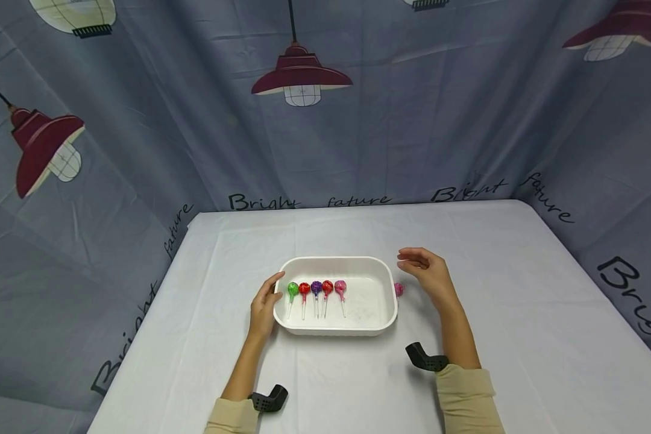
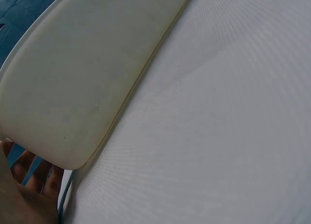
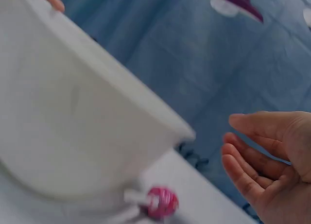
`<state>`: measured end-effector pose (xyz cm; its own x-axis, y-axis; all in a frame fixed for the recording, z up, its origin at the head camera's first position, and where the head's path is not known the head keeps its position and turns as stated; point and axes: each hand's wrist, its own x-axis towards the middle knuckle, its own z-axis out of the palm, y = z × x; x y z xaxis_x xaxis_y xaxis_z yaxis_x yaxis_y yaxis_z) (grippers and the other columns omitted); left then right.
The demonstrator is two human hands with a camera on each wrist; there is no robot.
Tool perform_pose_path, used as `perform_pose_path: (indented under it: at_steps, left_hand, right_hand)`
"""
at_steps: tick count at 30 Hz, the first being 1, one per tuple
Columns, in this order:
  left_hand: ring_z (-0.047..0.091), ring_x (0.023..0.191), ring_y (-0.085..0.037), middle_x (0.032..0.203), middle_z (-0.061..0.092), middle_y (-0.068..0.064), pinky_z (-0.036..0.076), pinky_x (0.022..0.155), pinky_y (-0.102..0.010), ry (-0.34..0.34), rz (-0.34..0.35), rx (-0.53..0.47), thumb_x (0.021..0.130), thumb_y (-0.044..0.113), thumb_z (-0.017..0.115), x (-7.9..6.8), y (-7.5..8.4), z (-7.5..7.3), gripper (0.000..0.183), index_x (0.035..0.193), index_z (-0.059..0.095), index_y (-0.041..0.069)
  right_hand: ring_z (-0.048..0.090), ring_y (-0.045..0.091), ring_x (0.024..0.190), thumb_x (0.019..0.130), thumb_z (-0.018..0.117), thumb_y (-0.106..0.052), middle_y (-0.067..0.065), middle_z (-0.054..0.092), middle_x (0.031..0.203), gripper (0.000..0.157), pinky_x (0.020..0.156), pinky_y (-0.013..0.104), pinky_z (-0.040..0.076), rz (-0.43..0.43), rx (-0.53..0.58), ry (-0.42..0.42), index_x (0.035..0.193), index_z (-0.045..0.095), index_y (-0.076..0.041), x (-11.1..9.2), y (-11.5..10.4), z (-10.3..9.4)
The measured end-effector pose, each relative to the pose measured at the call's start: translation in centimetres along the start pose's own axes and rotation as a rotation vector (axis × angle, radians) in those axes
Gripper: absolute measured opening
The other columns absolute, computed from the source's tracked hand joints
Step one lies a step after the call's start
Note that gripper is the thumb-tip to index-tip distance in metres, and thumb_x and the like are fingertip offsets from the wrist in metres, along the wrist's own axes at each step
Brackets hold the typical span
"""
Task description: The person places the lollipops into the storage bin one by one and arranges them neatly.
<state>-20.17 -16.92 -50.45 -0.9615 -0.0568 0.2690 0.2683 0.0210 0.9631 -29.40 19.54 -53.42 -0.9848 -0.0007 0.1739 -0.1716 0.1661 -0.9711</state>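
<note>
A white rectangular tray stands on the white table, several wrapped lollipops lined up in its left half, sticks toward the person. They are green, red, purple and pink. My left hand grips the tray's left end, fingertips showing at its rim in the right wrist view. Beyond the right end, my right hand hovers with loosely bent fingers and nothing in them. Below it, a pink lollipop lies on the table right beside the tray's wall; the tray hides most of its stick in the head view.
The white-covered table meets a blue-grey curtain printed with lamps and lettering at the back and sides. A black wrist mount sits at the right cuff, another mount at the left.
</note>
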Motion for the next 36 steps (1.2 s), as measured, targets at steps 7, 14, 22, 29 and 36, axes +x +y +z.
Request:
perform_pose_path:
  at_steps: [7,14,22,29,36]
  left_hand:
    - [0.022,0.135,-0.036,0.140,0.035,-0.024,0.023,0.108,-0.015,0.003,-0.003,0.005,0.087,-0.011,0.038,0.0,0.0,0.0,0.043,0.129,0.046,-0.009]
    - [0.022,0.135,-0.036,0.140,0.037,-0.024,0.022,0.108,-0.015,0.010,-0.002,-0.001,0.087,-0.011,0.038,0.0,0.0,0.0,0.042,0.129,0.046,-0.010]
    - [0.022,0.135,-0.036,0.139,0.038,-0.024,0.023,0.108,-0.015,0.010,0.002,-0.008,0.087,-0.012,0.038,0.1,0.0,0.0,0.042,0.128,0.046,-0.010]
    - [0.022,0.134,-0.037,0.139,0.038,-0.024,0.023,0.108,-0.015,0.006,0.005,-0.003,0.087,-0.012,0.038,0.1,0.0,0.0,0.042,0.128,0.046,-0.011]
    - [0.022,0.135,-0.036,0.140,0.036,-0.024,0.023,0.107,-0.014,0.004,-0.006,0.012,0.088,-0.010,0.038,-0.1,0.2,0.1,0.042,0.129,0.046,-0.009]
  right_hand:
    - [0.060,0.005,0.096,0.082,0.070,-0.020,0.012,0.064,0.113,0.048,0.081,0.012,0.049,0.118,-0.034,-0.134,0.121,0.056,0.003,-2.6,-3.4,-0.5]
    - [0.061,0.011,0.099,0.081,0.070,-0.013,0.020,0.059,0.119,0.046,0.084,0.012,0.046,0.184,-0.088,-0.227,0.121,0.056,0.005,-3.1,-3.1,-0.6]
    - [0.060,0.025,0.101,0.080,0.071,-0.013,0.021,0.060,0.114,0.046,0.082,0.017,0.050,0.171,-0.120,-0.273,0.119,0.057,0.006,-3.3,-2.5,-0.4]
    - [0.059,0.030,0.095,0.078,0.072,-0.005,0.025,0.060,0.108,0.045,0.075,0.017,0.052,0.103,-0.121,-0.301,0.116,0.057,0.010,-3.8,-3.1,-0.1]
    - [0.060,0.026,0.092,0.077,0.073,-0.006,0.021,0.062,0.104,0.043,0.073,0.018,0.052,0.091,-0.176,-0.299,0.115,0.058,0.008,-3.8,-2.3,-0.1]
